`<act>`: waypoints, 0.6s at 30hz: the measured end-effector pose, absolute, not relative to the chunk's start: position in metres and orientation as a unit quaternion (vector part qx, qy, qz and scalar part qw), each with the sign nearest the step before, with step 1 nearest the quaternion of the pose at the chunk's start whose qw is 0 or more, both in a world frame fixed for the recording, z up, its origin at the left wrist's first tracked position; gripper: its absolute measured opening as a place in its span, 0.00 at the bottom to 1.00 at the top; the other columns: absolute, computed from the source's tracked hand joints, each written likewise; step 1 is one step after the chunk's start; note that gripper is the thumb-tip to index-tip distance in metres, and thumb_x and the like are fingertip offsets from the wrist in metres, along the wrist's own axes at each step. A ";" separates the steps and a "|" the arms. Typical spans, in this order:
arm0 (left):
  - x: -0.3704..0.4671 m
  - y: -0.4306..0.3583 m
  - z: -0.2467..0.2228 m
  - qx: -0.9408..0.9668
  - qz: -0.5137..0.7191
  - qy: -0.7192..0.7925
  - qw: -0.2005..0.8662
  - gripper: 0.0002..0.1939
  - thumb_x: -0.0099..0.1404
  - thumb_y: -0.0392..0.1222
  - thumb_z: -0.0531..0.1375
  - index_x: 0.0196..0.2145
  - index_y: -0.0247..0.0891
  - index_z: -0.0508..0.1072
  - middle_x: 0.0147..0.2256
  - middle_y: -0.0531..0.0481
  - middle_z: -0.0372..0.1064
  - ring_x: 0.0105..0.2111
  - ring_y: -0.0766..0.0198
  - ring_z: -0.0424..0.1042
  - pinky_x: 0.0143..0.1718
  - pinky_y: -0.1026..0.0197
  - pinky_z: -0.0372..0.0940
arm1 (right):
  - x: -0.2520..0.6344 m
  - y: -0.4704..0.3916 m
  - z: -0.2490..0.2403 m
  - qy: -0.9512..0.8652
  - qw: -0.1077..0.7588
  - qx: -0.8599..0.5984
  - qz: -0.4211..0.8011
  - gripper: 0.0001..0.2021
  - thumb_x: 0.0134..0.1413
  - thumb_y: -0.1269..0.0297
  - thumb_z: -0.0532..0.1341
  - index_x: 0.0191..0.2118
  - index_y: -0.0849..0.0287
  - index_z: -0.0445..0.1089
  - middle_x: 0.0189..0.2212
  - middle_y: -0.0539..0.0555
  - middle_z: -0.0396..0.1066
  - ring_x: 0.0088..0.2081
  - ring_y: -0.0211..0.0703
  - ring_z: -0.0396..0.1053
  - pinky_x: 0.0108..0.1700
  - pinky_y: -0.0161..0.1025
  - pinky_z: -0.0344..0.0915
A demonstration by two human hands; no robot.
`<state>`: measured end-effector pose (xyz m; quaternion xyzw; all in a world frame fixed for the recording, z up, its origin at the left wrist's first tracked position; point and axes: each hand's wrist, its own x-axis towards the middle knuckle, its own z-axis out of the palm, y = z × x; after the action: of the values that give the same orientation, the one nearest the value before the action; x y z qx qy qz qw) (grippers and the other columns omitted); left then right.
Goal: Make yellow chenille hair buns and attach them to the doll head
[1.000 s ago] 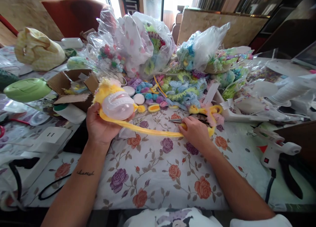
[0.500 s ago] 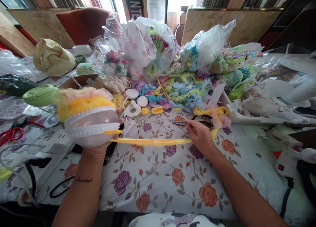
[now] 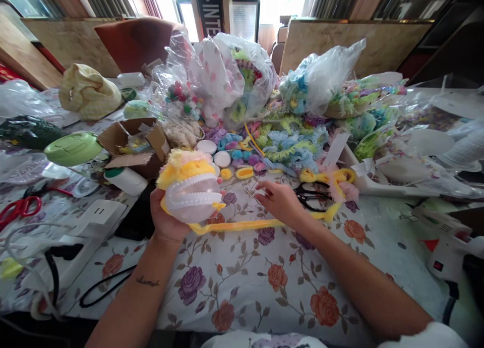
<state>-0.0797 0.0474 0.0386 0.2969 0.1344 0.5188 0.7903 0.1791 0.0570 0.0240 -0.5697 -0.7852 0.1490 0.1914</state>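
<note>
My left hand [image 3: 166, 219] is wrapped around a translucent ball [image 3: 194, 199] with white beaded trim and fluffy yellow and pink trim at its upper end. From beneath the ball a yellow fuzzy strip [image 3: 238, 226] runs right across the cloth and passes behind my right wrist. My right hand [image 3: 280, 201] hovers right of the ball with fingers loosely apart and nothing visible in them. Just right of it lie black-handled scissors [image 3: 313, 195], their blades hidden by the hand. Beyond them are yellow fuzzy loops [image 3: 321, 175] and a pink fluffy piece [image 3: 346, 190].
Colourful trims [image 3: 291, 141] and stuffed plastic bags [image 3: 223, 75] pile up at the back. A cardboard box [image 3: 130, 161], a power strip [image 3: 100, 217] and red-handled scissors [image 3: 20, 209] stand or lie left. A glue gun [image 3: 446, 232] is at right, near a white tray [image 3: 381, 189].
The ball in my left hand has moved right and been turned. My right hand has shifted left off the scissors, which now lie on the cloth. The view has moved slightly.
</note>
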 end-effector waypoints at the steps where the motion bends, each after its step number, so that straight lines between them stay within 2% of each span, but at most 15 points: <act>1: -0.078 0.048 0.039 0.287 0.517 0.144 0.793 0.39 0.52 0.56 0.62 0.59 0.40 0.62 0.48 0.35 0.73 0.44 0.39 0.75 0.33 0.44 0.74 | 0.165 0.069 0.029 -0.793 0.179 -0.564 0.143 0.10 0.59 0.62 0.59 0.46 0.57 0.70 0.26 0.51 0.73 0.30 0.42 0.70 0.31 0.34 0.60; 4: -0.077 0.052 0.041 0.248 0.539 0.178 0.785 0.37 0.55 0.56 0.59 0.60 0.41 0.60 0.47 0.38 0.74 0.46 0.41 0.74 0.38 0.44 0.73 | 0.118 0.103 0.036 -0.809 0.156 -0.556 0.105 0.13 0.58 0.63 0.60 0.48 0.61 0.68 0.37 0.59 0.75 0.37 0.49 0.72 0.33 0.37 0.62; 6: -0.076 0.054 0.043 0.219 0.565 0.199 0.770 0.33 0.59 0.55 0.55 0.60 0.39 0.60 0.47 0.38 0.74 0.49 0.41 0.72 0.41 0.44 0.72 | 0.093 0.119 0.034 -0.809 0.142 -0.563 0.088 0.13 0.58 0.64 0.59 0.47 0.64 0.68 0.39 0.63 0.74 0.38 0.50 0.72 0.34 0.39 0.64; 9: -0.076 0.056 0.044 0.191 0.600 0.212 0.747 0.29 0.63 0.52 0.52 0.59 0.38 0.62 0.46 0.39 0.75 0.51 0.42 0.70 0.45 0.42 0.70 | 0.076 0.127 0.030 -0.812 0.131 -0.564 0.075 0.11 0.62 0.62 0.58 0.44 0.64 0.69 0.38 0.58 0.73 0.36 0.44 0.72 0.38 0.41 0.68; 12: -0.077 0.057 0.044 0.198 0.617 0.224 0.728 0.29 0.62 0.53 0.53 0.58 0.38 0.63 0.45 0.38 0.75 0.51 0.40 0.71 0.44 0.41 0.71 | 0.091 0.119 0.035 -0.812 0.145 -0.561 0.063 0.09 0.62 0.63 0.56 0.42 0.61 0.71 0.37 0.56 0.74 0.36 0.43 0.72 0.37 0.39 0.68; 16: -0.076 0.056 0.041 0.233 0.594 0.232 0.734 0.32 0.59 0.54 0.58 0.58 0.37 0.64 0.47 0.37 0.75 0.47 0.40 0.73 0.40 0.42 0.73 | 0.147 0.105 0.045 -0.801 0.186 -0.566 0.052 0.14 0.62 0.63 0.55 0.51 0.56 0.69 0.48 0.57 0.72 0.43 0.47 0.72 0.41 0.38 0.66; 18: -0.074 0.055 0.038 0.233 0.578 0.232 0.747 0.32 0.59 0.53 0.58 0.57 0.36 0.65 0.47 0.37 0.75 0.45 0.40 0.75 0.38 0.42 0.73 | 0.181 0.099 0.044 -0.795 0.190 -0.573 0.062 0.15 0.60 0.66 0.56 0.51 0.55 0.70 0.49 0.56 0.73 0.41 0.46 0.73 0.40 0.38 0.66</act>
<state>-0.0739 0.0548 0.0384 0.2326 0.2317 0.5781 0.7470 0.1811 0.0993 0.0439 -0.5735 -0.7946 0.0615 0.1898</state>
